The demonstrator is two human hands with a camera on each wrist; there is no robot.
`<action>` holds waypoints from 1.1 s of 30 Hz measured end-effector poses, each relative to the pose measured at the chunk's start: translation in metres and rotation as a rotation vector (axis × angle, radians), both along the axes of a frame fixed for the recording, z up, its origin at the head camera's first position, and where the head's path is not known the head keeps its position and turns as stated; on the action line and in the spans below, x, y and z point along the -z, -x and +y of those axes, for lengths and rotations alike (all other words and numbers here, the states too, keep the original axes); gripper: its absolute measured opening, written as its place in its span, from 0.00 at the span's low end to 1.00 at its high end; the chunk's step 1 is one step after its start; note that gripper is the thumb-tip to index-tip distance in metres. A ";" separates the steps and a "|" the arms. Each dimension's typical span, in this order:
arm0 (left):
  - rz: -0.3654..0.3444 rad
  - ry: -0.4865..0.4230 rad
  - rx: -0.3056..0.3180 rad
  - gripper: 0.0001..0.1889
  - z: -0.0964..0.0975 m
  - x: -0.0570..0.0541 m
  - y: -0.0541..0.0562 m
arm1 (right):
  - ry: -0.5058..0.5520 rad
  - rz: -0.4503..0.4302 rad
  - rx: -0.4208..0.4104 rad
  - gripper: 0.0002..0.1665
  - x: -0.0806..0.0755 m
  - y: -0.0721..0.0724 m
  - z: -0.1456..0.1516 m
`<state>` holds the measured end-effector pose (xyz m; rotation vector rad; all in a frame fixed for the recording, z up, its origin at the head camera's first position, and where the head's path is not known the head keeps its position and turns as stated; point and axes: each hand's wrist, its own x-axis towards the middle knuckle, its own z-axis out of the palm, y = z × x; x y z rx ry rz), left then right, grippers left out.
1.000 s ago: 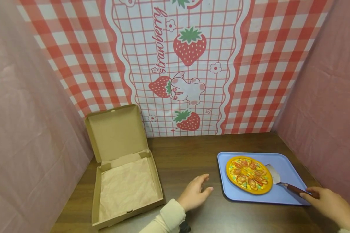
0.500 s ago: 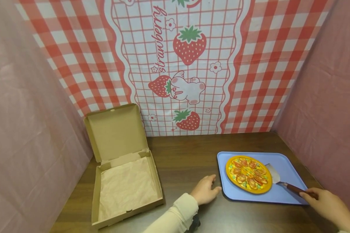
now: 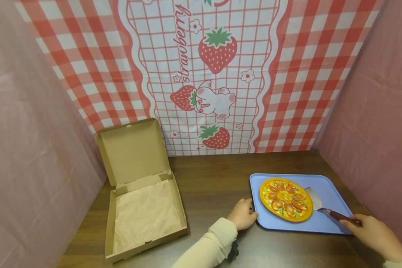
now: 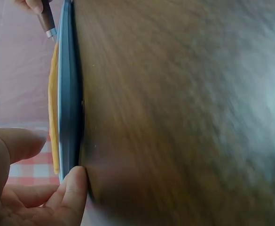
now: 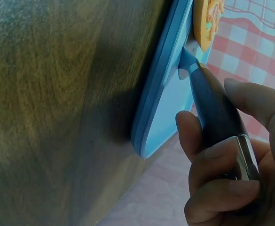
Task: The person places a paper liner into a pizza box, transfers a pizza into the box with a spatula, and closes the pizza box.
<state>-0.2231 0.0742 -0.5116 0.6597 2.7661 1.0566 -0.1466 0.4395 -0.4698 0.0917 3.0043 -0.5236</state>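
A round toy pizza (image 3: 286,200) with an orange crust lies on a blue tray (image 3: 333,219). My right hand (image 3: 375,232) grips the dark handle (image 5: 217,106) of a pizza server, fingers curled round it. The server's metal blade (image 3: 315,199) reaches to the pizza's right edge; whether its tip is beneath the crust is hidden. At the tray's left rim is my left hand (image 3: 242,214). The left wrist view shows its fingertips (image 4: 76,181) against the tray's edge and its thumb (image 4: 27,143) on the upper side, near the pizza.
An open cardboard pizza box (image 3: 184,219) stands to the left, its lid (image 3: 134,152) raised and brown paper (image 3: 147,216) lining it. The wooden table (image 3: 211,178) runs between box and tray. A strawberry-print cloth (image 3: 217,89) hangs behind, with pink drapes (image 3: 372,123) at both sides.
My left hand has moved right to the tray's left rim, and its fingers have come in against the edge. The right hand, server and pizza stay nearly still.
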 end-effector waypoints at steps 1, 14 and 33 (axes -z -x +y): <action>-0.006 0.000 -0.004 0.29 0.002 0.000 0.000 | 0.001 -0.002 0.001 0.34 0.000 0.000 0.000; -0.004 -0.018 -0.052 0.27 0.012 0.000 -0.001 | -0.005 0.020 -0.009 0.32 0.001 0.002 -0.001; -0.096 -0.111 -0.103 0.30 0.015 0.005 0.001 | -0.056 0.098 -0.132 0.19 -0.012 0.013 0.012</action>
